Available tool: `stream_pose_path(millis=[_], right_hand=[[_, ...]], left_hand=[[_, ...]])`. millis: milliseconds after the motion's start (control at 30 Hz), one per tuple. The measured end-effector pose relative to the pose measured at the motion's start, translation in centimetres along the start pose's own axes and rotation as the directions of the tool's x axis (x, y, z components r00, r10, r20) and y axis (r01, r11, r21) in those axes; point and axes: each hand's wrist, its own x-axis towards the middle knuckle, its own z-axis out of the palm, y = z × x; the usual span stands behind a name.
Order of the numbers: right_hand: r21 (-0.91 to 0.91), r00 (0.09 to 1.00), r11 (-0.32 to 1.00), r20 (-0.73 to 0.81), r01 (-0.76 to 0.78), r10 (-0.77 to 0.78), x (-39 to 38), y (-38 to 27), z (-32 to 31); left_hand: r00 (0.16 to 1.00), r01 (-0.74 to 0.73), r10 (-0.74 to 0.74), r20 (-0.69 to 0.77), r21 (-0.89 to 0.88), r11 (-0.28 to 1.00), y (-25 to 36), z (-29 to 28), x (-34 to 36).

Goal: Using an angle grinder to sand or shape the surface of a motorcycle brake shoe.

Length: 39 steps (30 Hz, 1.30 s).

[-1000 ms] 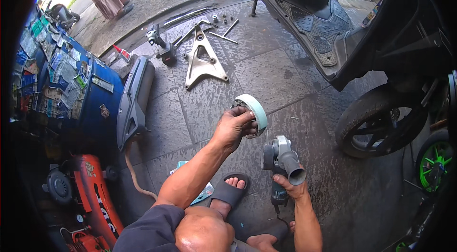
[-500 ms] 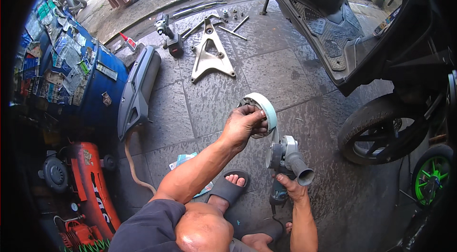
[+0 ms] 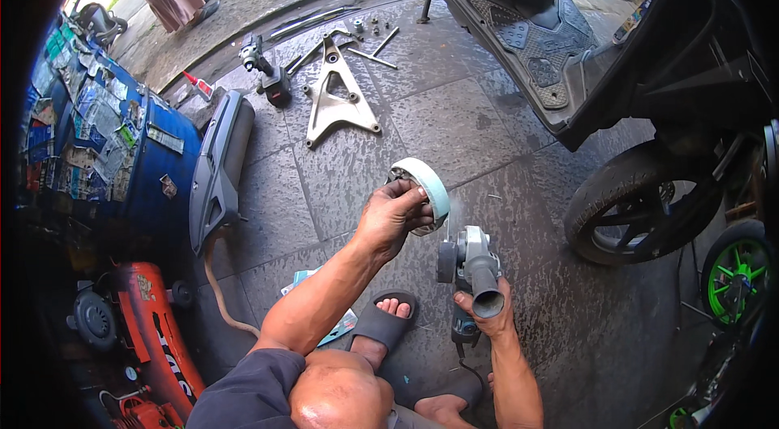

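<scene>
My left hand [image 3: 389,214] grips a round, ring-like part [image 3: 428,186] with a pale white-teal outer band, fingers inside its rim. In my right hand [image 3: 497,310] is an angle grinder [image 3: 479,246] with a grey head, a teal body and a wide grey tube pointing toward me. Its wheel [image 3: 446,262] stands just below the ring part, apart from it. Faint dust hangs between the two. My right fingers are partly hidden behind the grinder.
A pale triangular metal bracket [image 3: 337,100] and a cordless impact wrench [image 3: 272,76] lie ahead on the tiles. A scooter [image 3: 560,64] stands right, its wheel [image 3: 641,214] nearby. Left are a blue drum [image 3: 162,161], a grey exhaust [image 3: 223,165] and an orange floor jack [image 3: 154,332].
Both hands appear slightly farther left as the whole view shifts. The grinder's head has turned a little, and the thin pale streak between wheel and ring part is now a faint haze.
</scene>
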Motion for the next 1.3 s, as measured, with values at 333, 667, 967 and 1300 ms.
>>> stream_pose_path(millis=[333,667,967,1300], right_hand=[[0.031,1.0,0.999,0.004,-0.03,0.03,0.0,-1.1,-0.4],[0.018,0.993,0.993,-0.021,0.118,-0.118,0.0,-2.0,-0.1],[0.076,0.999,0.996,-0.011,0.042,-0.041,0.0,-2.0,-0.5],[0.112,1.0,0.993,0.0,0.02,-0.02,0.1,-1.3,-0.7]], left_hand=[[0.998,-0.021,0.019,0.06,0.027,0.999,-0.4,-0.7,0.3],[1.0,-0.007,0.007,0.025,0.027,1.0,-0.7,-0.7,0.3],[0.997,0.009,-0.006,0.074,-0.031,0.999,-0.4,-0.2,0.2],[0.998,0.005,0.007,0.066,-0.175,0.985,-0.5,-0.1,0.8]])
